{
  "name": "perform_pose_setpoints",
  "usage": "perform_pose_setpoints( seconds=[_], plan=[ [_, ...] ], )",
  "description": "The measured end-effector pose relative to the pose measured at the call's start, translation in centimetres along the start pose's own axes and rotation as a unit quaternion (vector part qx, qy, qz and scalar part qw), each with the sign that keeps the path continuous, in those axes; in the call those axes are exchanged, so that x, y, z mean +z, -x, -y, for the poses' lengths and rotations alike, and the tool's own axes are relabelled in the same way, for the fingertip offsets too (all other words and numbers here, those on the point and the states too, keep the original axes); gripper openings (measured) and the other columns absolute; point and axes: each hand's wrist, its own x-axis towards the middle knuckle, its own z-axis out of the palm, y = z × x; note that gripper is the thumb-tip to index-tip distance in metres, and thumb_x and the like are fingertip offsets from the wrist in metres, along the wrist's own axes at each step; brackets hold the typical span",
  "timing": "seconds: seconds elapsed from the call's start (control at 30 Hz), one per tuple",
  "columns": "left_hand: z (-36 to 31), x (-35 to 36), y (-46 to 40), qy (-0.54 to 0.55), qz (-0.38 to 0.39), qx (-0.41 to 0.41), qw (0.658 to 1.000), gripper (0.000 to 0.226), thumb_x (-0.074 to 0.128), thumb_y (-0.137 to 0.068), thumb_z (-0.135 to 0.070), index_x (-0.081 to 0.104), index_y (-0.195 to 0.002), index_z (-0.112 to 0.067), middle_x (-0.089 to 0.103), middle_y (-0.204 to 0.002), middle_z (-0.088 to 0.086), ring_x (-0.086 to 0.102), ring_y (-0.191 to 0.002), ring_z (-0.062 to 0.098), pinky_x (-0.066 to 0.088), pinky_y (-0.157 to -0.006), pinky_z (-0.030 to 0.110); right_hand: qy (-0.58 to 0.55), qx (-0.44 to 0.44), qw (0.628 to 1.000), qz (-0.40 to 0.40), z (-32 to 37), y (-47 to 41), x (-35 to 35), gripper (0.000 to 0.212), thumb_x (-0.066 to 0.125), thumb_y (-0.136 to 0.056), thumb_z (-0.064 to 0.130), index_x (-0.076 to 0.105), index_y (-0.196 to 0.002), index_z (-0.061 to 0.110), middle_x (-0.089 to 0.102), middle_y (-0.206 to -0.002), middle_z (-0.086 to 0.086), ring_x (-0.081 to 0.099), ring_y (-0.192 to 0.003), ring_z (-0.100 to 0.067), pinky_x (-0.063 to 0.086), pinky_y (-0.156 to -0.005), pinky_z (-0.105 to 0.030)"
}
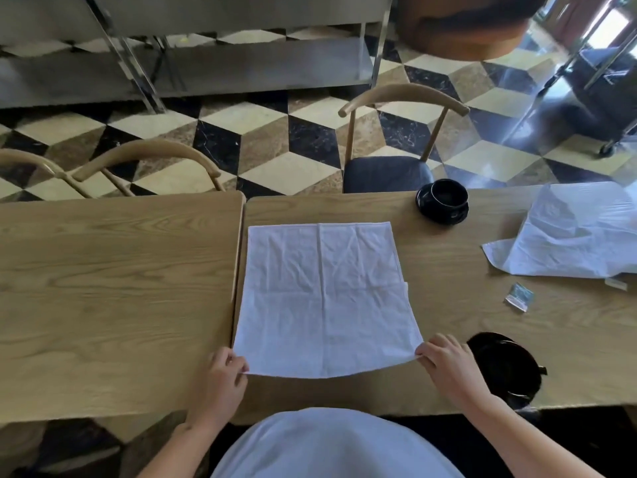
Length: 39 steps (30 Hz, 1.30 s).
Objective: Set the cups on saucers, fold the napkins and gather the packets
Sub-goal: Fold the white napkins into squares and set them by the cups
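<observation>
Both hands are low at the near edge of the wooden table, one at each near corner of the white napkin. The left hand has its fingers curled in, thumb and fingertips pinching the near left corner. The right hand mirrors it, knuckles up, fingers narrowed to a pinch on the near right corner. Between the two pinches the near hem lifts off the wood in a shallow arc, while the rest of the napkin lies flat and creased, its left edge along the seam where this table meets the left table.

Now the crockery. At the far edge sits a black cup on a black saucer; what is inside the cup can't be made out. Just beside the right wrist is a second black cup with its handle pointing right, its inside too dark to read.

Far right, a second white napkin lies rumpled and partly turned over. Near its front edge a small packet rests on the wood, and another packet peeks out by the napkin's hem.
</observation>
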Motion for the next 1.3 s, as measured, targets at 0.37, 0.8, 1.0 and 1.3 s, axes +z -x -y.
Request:
perform_pose_setpoints(
  seconds=[0.37,0.8,1.0,1.3],
  plan=[
    [2.3,2.7,3.1,-0.026,0.079,-0.105,0.991,0.016,0.060,-0.091,-0.014,0.064,-0.083,-0.027,0.049,-0.092,-0.007,0.050,-0.085,0.013,0.046,-0.063,0.029,0.021,0.022,0.989,0.146,0.4,4.2,4.6,0.017,0.052,-0.100,0.033,0.068,-0.106,0.032,0.050,-0.098,0.014,0.055,-0.108,-0.015,0.036,-0.074,-0.028],
    [1.8,-1.2,-3.4,0.077,-0.010,-0.043,0.996,0.015,0.063,-0.094,-0.024,0.059,-0.079,-0.024,0.049,-0.086,-0.012,0.053,-0.080,0.014,0.043,-0.063,0.033,-0.057,0.072,0.995,0.044,1.7,-1.4,-0.3,0.016,0.060,-0.098,0.024,0.068,-0.086,0.016,0.062,-0.086,0.007,0.057,-0.087,-0.019,0.040,-0.065,-0.032],
    [-1.4,-5.6,-12.4,0.126,-0.050,-0.029,0.990,0.011,0.063,-0.094,-0.020,0.064,-0.083,-0.017,0.057,-0.088,-0.002,0.056,-0.080,0.021,0.045,-0.067,0.036,-0.112,0.133,0.985,-0.023,2.7,-8.1,-5.0,0.013,0.063,-0.095,0.020,0.069,-0.086,0.012,0.060,-0.085,0.001,0.058,-0.080,-0.024,0.040,-0.064,-0.033],
    [-3.7,-6.8,-23.1,0.193,-0.045,-0.120,0.973,0.006,0.066,-0.090,-0.020,0.069,-0.087,-0.017,0.067,-0.079,0.000,0.057,-0.070,0.018,0.040,-0.057,0.024,-0.207,0.182,0.961,-0.019,1.9,-20.8,-6.7,0.011,0.064,-0.088,0.018,0.073,-0.088,0.011,0.069,-0.079,-0.004,0.059,-0.076,-0.024,0.043,-0.062,-0.032]
  ],
)
